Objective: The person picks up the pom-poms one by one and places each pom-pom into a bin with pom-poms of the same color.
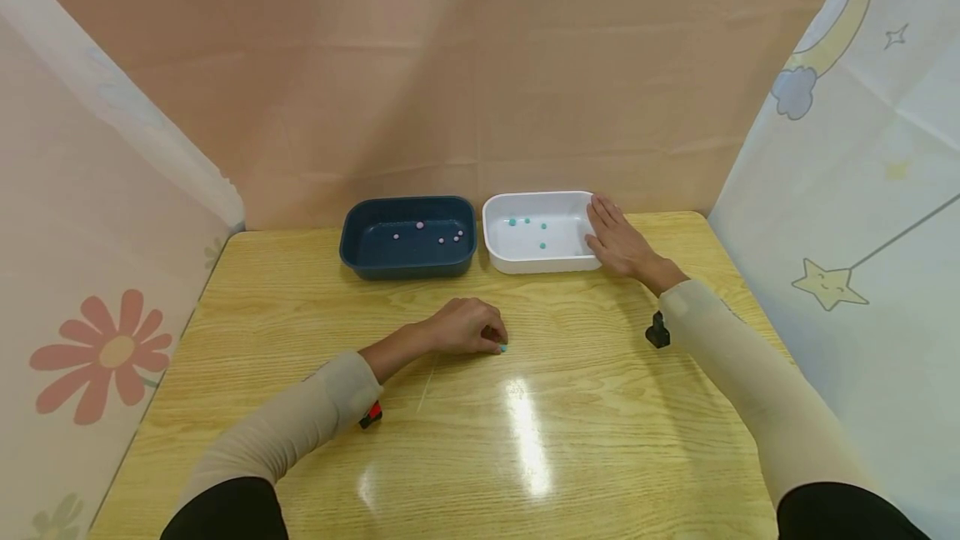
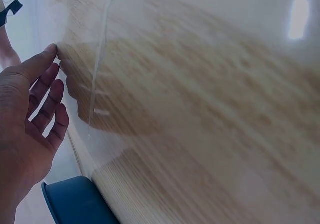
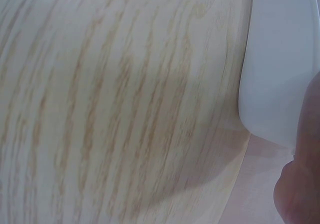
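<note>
In the head view my left hand (image 1: 467, 327) is low over the table, pinching a small teal bead (image 1: 503, 348) at its fingertips. The left wrist view shows that thumb and index finger (image 2: 42, 61) meeting at the tabletop, with the other fingers loosely bent; the bead is hidden there. My right hand (image 1: 621, 242) rests with straight fingers on the right end of a white tub (image 1: 543, 266). Several teal beads (image 1: 543, 227) lie inside this tub. In the right wrist view only part of the right hand (image 3: 302, 184) shows beside the tub's white wall (image 3: 280, 64).
Left of the white tub stands a dark blue tub (image 1: 408, 270) with several pale pink beads (image 1: 420, 225) in it. Both tubs are at the back edge of the wood-grain table (image 1: 585, 407), before a brown backdrop (image 1: 480, 65). Patterned sheets (image 1: 847, 215) flank the sides.
</note>
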`<state>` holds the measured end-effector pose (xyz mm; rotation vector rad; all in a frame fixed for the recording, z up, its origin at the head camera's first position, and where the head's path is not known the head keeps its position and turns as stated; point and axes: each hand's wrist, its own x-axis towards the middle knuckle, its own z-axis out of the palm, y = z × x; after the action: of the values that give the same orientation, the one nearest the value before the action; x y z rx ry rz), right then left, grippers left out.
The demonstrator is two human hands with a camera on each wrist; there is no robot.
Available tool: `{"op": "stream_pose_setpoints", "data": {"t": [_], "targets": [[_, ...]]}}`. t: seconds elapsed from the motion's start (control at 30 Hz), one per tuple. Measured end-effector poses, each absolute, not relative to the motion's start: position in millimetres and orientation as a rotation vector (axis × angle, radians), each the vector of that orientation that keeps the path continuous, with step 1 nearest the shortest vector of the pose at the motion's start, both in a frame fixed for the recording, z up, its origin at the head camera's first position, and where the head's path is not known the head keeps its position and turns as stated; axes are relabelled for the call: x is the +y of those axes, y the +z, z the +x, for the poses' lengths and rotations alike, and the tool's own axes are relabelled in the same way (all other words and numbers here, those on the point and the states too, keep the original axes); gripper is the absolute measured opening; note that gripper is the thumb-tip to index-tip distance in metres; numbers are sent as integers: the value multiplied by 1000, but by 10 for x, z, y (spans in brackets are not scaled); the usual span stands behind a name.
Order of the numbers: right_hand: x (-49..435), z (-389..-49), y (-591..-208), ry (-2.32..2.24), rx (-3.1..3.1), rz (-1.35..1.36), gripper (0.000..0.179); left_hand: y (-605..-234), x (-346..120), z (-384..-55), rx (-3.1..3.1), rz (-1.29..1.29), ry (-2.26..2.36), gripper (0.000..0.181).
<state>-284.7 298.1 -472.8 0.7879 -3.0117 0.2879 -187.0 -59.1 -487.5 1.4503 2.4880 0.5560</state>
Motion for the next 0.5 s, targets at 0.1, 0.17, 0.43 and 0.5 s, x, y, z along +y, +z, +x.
{"op": "stream_pose_setpoints", "data": {"t": [0.1,0.17,0.43,0.5], "targets": [[2979,-2848,-4729,289,-3015,781,65,-4875,-588,-1866,2492,1454,553,12],[2978,-2848,-4733,288,-3021,773,65,-4878,-585,-1865,2497,1456,543,11],[2991,-2860,-4744,286,-3031,777,65,-4888,-572,-1874,2500,1464,538,10],[2993,-2860,-4741,297,-3031,780,65,-4882,-571,-1874,2503,1470,538,10]]}}
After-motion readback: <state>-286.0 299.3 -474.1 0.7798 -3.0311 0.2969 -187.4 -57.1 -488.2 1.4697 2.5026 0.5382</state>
